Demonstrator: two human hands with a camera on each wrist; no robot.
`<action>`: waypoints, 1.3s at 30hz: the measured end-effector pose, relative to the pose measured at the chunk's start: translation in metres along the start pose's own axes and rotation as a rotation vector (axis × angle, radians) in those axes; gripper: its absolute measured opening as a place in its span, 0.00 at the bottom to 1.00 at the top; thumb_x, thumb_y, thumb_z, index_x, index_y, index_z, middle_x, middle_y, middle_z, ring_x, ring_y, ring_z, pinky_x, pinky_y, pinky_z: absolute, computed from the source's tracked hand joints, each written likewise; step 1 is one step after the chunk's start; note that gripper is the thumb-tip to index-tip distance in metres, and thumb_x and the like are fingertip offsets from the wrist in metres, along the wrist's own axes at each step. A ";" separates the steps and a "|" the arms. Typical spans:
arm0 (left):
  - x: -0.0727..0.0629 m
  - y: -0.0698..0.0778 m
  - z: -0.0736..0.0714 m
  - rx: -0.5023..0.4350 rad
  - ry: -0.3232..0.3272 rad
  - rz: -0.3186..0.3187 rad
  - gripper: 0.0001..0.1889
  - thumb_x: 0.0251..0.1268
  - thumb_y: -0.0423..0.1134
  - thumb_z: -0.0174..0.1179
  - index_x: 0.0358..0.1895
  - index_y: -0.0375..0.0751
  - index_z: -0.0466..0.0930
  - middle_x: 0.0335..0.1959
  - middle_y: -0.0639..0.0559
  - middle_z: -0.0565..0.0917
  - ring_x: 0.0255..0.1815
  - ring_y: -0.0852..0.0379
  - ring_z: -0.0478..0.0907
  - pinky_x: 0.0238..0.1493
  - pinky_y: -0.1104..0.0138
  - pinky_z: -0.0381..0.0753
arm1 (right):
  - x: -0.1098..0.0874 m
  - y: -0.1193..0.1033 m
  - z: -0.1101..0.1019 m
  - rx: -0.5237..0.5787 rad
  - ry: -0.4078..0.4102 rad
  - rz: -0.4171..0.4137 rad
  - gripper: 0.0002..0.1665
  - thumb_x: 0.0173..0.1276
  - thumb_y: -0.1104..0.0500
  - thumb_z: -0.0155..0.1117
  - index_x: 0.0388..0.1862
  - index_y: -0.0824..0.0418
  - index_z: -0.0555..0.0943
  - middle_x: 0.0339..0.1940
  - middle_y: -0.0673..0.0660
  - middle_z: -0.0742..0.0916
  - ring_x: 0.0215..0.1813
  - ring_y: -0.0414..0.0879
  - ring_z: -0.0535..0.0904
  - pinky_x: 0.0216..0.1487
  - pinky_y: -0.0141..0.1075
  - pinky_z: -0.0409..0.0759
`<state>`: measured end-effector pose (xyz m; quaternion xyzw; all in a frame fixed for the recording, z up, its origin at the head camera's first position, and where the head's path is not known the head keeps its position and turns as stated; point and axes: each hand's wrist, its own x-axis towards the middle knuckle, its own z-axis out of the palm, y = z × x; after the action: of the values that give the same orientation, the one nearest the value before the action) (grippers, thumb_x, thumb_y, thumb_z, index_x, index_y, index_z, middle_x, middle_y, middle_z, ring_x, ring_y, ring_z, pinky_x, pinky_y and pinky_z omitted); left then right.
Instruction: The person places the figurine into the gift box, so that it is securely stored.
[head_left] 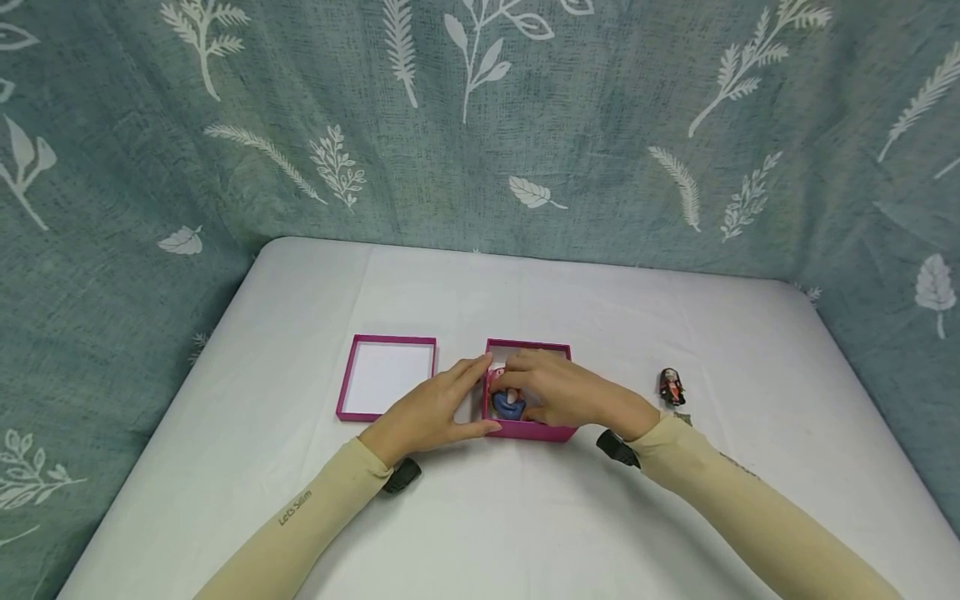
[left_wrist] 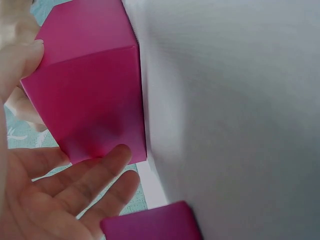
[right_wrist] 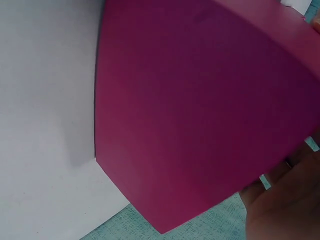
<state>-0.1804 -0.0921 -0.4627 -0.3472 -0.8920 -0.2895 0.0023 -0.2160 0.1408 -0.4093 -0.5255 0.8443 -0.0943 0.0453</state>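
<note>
Presently, left hand (head_left: 429,412) touches magenta box (head_left: 534,431) with extended fingers; right hand (head_left: 558,390) is inside, its grip I cannot tell.

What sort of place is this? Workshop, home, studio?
Probably an improvised tabletop filming setup, though whether at home isn't clear: a white-covered table, leaf-patterned teal fabric hung around it, and black devices at both wrists.
</note>
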 end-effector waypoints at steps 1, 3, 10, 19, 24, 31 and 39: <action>0.000 0.000 0.000 0.002 -0.001 0.000 0.48 0.62 0.60 0.63 0.77 0.38 0.52 0.70 0.44 0.69 0.67 0.50 0.73 0.66 0.60 0.74 | 0.000 0.000 0.000 0.002 0.003 -0.002 0.27 0.52 0.64 0.78 0.53 0.55 0.83 0.46 0.50 0.83 0.51 0.44 0.78 0.57 0.41 0.80; 0.000 0.000 0.000 0.004 -0.001 0.001 0.48 0.62 0.61 0.63 0.77 0.38 0.52 0.70 0.44 0.69 0.67 0.50 0.73 0.67 0.60 0.74 | 0.000 0.000 0.000 0.007 0.005 -0.010 0.26 0.52 0.64 0.78 0.52 0.56 0.83 0.46 0.50 0.83 0.51 0.44 0.78 0.57 0.41 0.80; 0.000 -0.001 0.000 0.013 0.000 -0.001 0.48 0.62 0.61 0.63 0.77 0.38 0.52 0.71 0.43 0.68 0.67 0.50 0.73 0.67 0.60 0.74 | 0.001 -0.001 -0.002 0.004 -0.021 -0.015 0.26 0.53 0.64 0.77 0.53 0.57 0.82 0.47 0.49 0.84 0.52 0.43 0.78 0.58 0.41 0.79; 0.000 0.000 0.000 -0.002 0.004 -0.006 0.49 0.61 0.61 0.64 0.77 0.38 0.53 0.70 0.44 0.69 0.68 0.50 0.72 0.67 0.60 0.73 | 0.001 -0.001 -0.007 -0.030 -0.065 -0.066 0.29 0.53 0.64 0.76 0.56 0.51 0.82 0.54 0.46 0.85 0.54 0.43 0.78 0.59 0.40 0.78; 0.000 -0.001 0.001 0.005 0.005 -0.011 0.49 0.61 0.61 0.63 0.77 0.38 0.53 0.71 0.45 0.69 0.68 0.50 0.72 0.67 0.60 0.73 | 0.001 -0.001 -0.010 -0.017 -0.068 -0.093 0.29 0.52 0.65 0.77 0.55 0.51 0.82 0.53 0.45 0.85 0.49 0.42 0.76 0.53 0.38 0.79; -0.001 -0.001 0.000 0.007 0.012 -0.012 0.48 0.61 0.61 0.63 0.77 0.39 0.53 0.71 0.45 0.69 0.67 0.50 0.73 0.66 0.60 0.74 | 0.002 -0.001 -0.008 -0.025 -0.108 -0.092 0.28 0.54 0.66 0.75 0.55 0.51 0.82 0.53 0.44 0.86 0.44 0.40 0.72 0.48 0.34 0.78; 0.000 0.000 0.000 -0.005 0.001 -0.005 0.48 0.62 0.61 0.63 0.77 0.39 0.52 0.70 0.44 0.69 0.66 0.49 0.74 0.66 0.60 0.75 | 0.001 0.002 -0.004 -0.028 -0.070 -0.099 0.28 0.52 0.66 0.76 0.53 0.50 0.83 0.49 0.47 0.82 0.50 0.42 0.75 0.55 0.38 0.79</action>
<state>-0.1807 -0.0923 -0.4627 -0.3450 -0.8920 -0.2920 0.0012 -0.2192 0.1410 -0.4059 -0.5700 0.8165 -0.0664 0.0629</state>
